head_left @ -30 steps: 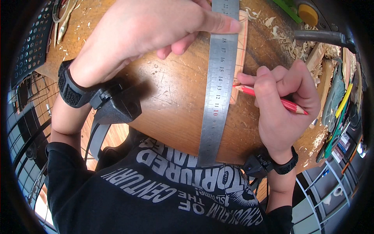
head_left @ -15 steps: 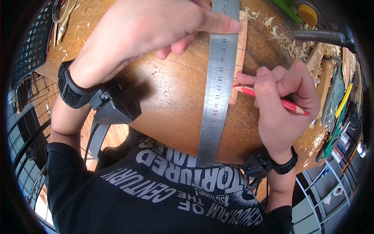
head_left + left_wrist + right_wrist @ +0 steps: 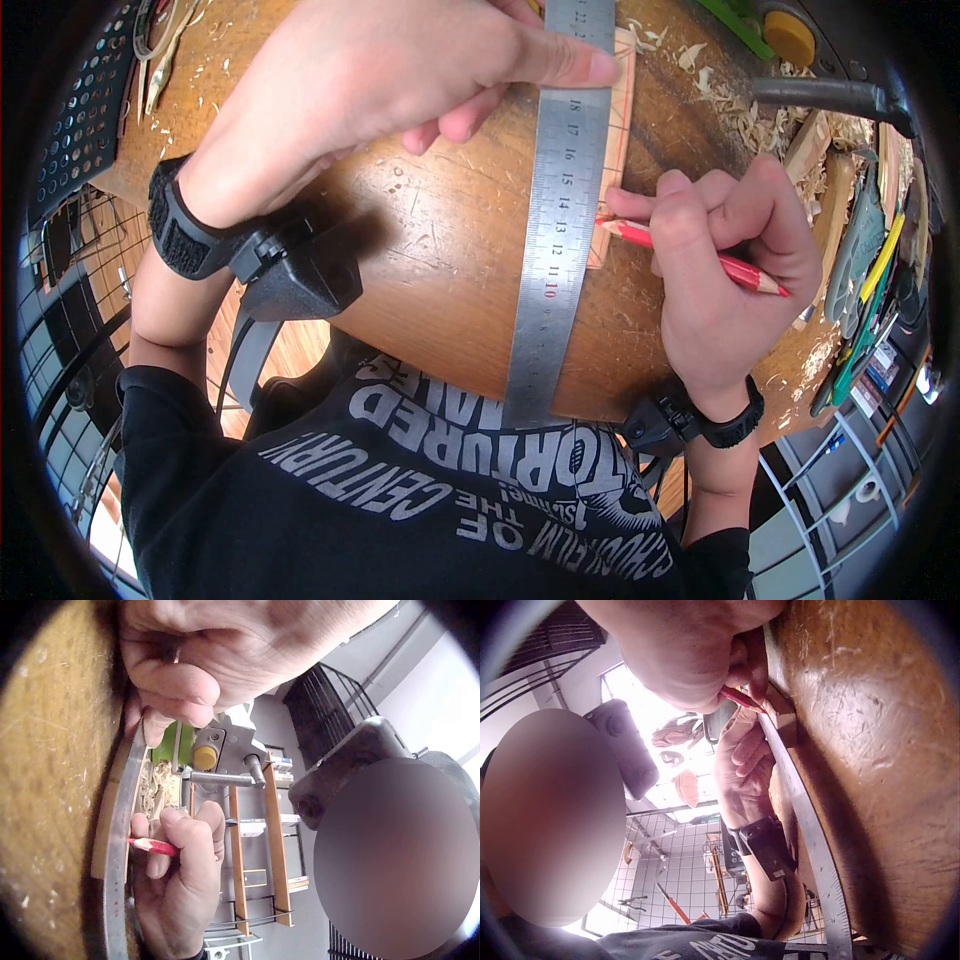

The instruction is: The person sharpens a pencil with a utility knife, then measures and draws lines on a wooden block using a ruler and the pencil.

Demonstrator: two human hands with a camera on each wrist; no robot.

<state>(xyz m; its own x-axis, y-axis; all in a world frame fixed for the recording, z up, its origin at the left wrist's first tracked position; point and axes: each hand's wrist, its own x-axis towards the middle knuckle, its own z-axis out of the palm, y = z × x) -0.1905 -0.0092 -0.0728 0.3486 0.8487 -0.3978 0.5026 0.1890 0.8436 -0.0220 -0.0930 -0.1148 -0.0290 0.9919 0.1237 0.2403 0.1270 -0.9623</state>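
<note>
A steel ruler (image 3: pixel 556 235) lies lengthwise over a thin wooden strip (image 3: pixel 619 135) that carries red and dark pencil lines. My left hand (image 3: pixel 400 75) holds the ruler against the strip near its far end, thumb across the ruler's face, other fingers bent. In my right hand (image 3: pixel 735 260) is a red pencil (image 3: pixel 635 233), sharpened at both ends, pinched between thumb and fingers. Its tip meets the strip at the ruler's right edge, near the 13 mark. The left wrist view shows the pencil tip (image 3: pixel 133 841) close against the ruler's edge.
Wood shavings (image 3: pixel 745 110) and a dark metal bar (image 3: pixel 835 95) are at the far right of the scratched wooden table (image 3: pixel 430 240). Several tools, including a yellow one (image 3: pixel 880 262), line the right edge. A black perforated sheet (image 3: pixel 85 110) stands at the left.
The ruler's near end has shifted very slightly to the left. Both hands and the pencil tip stay almost in place.
</note>
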